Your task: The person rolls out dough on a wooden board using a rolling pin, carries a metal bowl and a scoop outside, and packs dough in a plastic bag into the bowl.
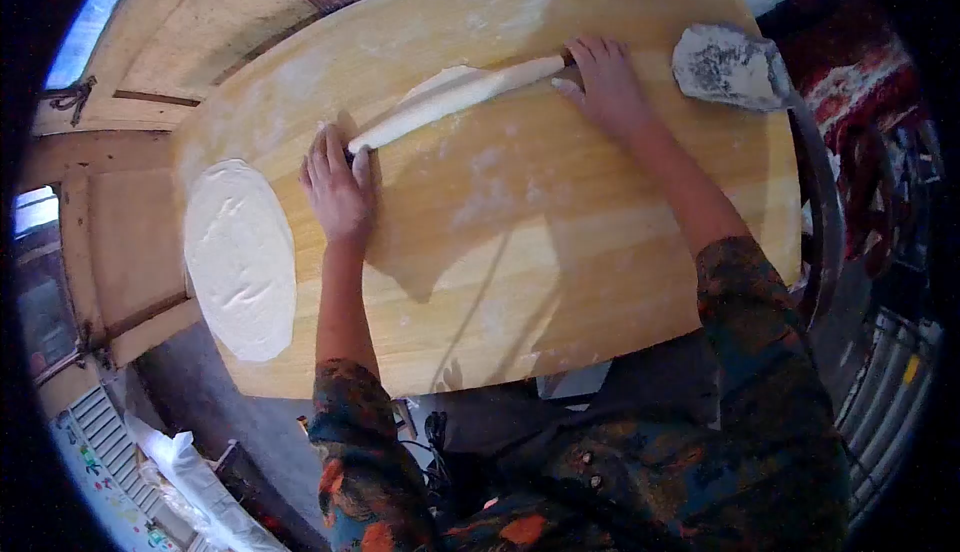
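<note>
1. So I'm working two bare hands from afar, and my read is that I'm rolling dough point(450, 108); it's looking wrapped round a rolling pin point(568, 58) that's lying slantwise toward the far side of the bench point(620, 282).
2. My left hand point(338, 192) is resting over the pin's left end, fingers mostly straight and loose. My right hand point(607, 92) is covering the other end, fingers part-spread, thumb out. Neither is looking clenched, but I'm not seeing the undersides.
3. For a good result I'd be pressing equally through both palms, since lopsided pressure would probably be leaving one side thick. I'd also be watching the flap point(448, 80) on the far side for creases.
4. Headcount: I'm seeing two hands, one pin, one dough on it, one flat oval sheet point(240, 252) at left, one floury bag point(730, 67) at right, one bench.
</note>
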`<control>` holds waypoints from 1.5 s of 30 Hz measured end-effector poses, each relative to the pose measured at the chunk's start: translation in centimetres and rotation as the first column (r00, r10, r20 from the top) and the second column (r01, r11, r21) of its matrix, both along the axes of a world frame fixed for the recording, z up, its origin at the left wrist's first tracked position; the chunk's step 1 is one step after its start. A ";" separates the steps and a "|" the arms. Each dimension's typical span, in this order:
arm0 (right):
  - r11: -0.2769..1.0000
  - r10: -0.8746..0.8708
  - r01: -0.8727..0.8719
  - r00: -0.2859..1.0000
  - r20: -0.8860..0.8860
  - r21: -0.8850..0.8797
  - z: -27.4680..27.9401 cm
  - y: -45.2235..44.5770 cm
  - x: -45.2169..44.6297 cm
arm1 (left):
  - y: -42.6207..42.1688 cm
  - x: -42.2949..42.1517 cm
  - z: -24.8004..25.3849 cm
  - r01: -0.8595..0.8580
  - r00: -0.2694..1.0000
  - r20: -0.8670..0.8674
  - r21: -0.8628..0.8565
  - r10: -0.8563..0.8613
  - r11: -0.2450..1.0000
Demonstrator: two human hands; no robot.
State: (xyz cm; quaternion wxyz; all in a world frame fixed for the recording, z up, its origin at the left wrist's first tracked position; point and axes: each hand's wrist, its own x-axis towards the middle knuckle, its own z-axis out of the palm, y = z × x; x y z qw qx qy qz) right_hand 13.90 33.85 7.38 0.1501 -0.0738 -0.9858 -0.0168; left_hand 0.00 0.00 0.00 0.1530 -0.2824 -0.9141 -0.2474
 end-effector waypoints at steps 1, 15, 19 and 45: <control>1.000 -0.028 0.028 0.999 0.015 0.002 0.7 -0.7 0.9 | -0.6 1.1 0.8 -0.016 1.000 -0.006 -0.026 0.016 1.000; 0.999 -0.045 0.048 0.951 0.307 -0.003 3.1 -17.1 36.6 | -16.0 34.8 4.5 0.167 0.980 0.136 -0.188 -0.143 0.968; 0.978 0.163 -0.110 0.932 0.325 -0.175 3.7 -19.2 40.4 | -17.8 36.2 6.1 -0.089 0.980 0.178 0.012 0.086 0.996; 0.827 0.434 -0.362 0.898 0.078 -0.430 2.3 -19.9 31.5 | -6.7 31.4 6.9 0.296 0.955 0.090 -0.289 -0.282 0.911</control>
